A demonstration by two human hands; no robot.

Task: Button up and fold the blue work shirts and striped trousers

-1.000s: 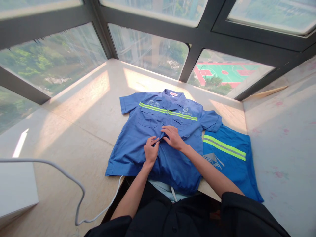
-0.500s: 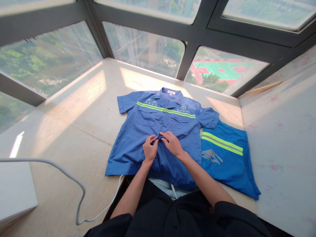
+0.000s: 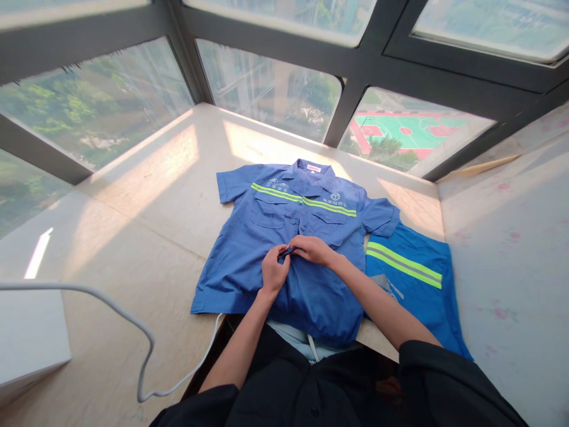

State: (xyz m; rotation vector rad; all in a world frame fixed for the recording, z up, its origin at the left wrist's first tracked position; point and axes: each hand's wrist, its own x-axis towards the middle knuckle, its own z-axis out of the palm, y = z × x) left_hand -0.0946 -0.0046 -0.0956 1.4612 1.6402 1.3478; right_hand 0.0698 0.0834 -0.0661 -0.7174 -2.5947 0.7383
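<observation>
A blue short-sleeved work shirt [image 3: 249, 255] with a yellow-green reflective stripe lies spread face up, its collar toward the window. My left hand [image 3: 274, 270] pinches the cloth of its front placket, below the chest pockets. My right hand [image 3: 313, 249] is closed on the same fold from the other side, the fingertips of both hands nearly meeting. Whether a button is between the fingers is hidden. Above the hands, a small button [image 3: 294, 222] shows on the placket. The shirt's lower hem hangs over the near edge.
A brighter blue folded garment [image 3: 418, 308] with a reflective stripe lies at the right, partly under the shirt's sleeve. A grey-white cable [image 3: 149, 338] loops at the left near a white box [image 3: 31, 338]. Windows border the pale sill [image 3: 146, 225]; a patterned wall [image 3: 507, 267] stands right.
My right hand has turned flatter, its wrist and forearm swinging outward to the right over the folded garment. Both hands stay on the placket. The view has shifted slightly.
</observation>
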